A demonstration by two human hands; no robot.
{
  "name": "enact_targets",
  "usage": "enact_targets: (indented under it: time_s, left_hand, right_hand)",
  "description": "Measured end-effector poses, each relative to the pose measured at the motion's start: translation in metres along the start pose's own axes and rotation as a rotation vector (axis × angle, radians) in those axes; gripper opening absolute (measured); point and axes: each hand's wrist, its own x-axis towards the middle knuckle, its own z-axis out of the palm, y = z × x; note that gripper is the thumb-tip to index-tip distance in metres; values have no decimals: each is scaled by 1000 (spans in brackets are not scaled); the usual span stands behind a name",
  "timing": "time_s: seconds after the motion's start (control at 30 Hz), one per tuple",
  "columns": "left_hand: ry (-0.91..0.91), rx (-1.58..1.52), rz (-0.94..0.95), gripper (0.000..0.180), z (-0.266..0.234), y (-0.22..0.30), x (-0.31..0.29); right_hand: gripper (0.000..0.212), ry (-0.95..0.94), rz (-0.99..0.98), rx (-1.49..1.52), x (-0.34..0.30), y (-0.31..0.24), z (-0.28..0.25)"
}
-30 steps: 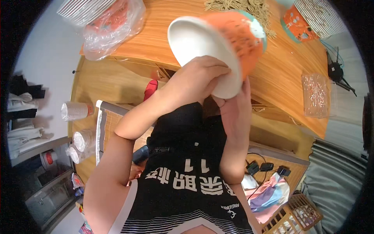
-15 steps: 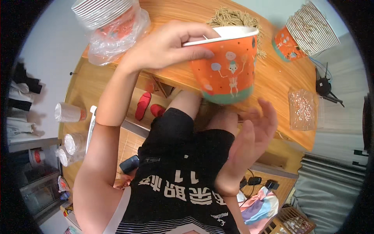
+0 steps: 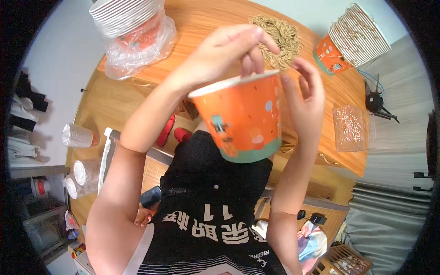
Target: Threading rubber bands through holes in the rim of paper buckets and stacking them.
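An orange paper bucket (image 3: 243,117) with a white rim, green base and printed figures is tilted over my lap; whether it rests on my thighs I cannot make out. Above its rim is my left hand (image 3: 233,50), its fingers apart. Two of its fingertips dip behind the near rim, into the mouth. My right hand (image 3: 308,98) stands at the bucket's right side with curved, spread fingers, the thumb close to the wall; contact is unclear. Behind both hands, a heap of beige twine (image 3: 282,40) lies on the table.
On the wooden table (image 3: 192,16), plastic-wrapped stacked buckets (image 3: 133,36) stand at far left. Another stack with twine (image 3: 350,43) is at far right, near a clear plastic tray (image 3: 350,128) and a black device with antennas (image 3: 376,101). Wrapped cup stacks (image 3: 80,135) stand left.
The bucket has come down and nearer, turned to show other pictures. My left thumb has left its outer wall. My right hand has risen to the bucket's right side.
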Motion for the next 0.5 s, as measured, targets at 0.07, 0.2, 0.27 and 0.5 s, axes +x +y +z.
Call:
enact_targets:
  time_s: [0.07,0.2,0.27,0.5]
  left_hand:
    - [-16,-64,-117,37,16,-2,-5]
    - [305,48,132,35,42,-37,-43]
    - [486,-140,48,38,56,-53,-104]
    - [-38,509,-129,32,62,-91,-186]
  right_hand:
    - [29,-183,41,89,-9,15,8]
    - [25,-14,254,369,-74,18,68]
    - [25,-177,-41,97,-124,24,74]
    - [29,-421,-23,-225,-171,40,58]
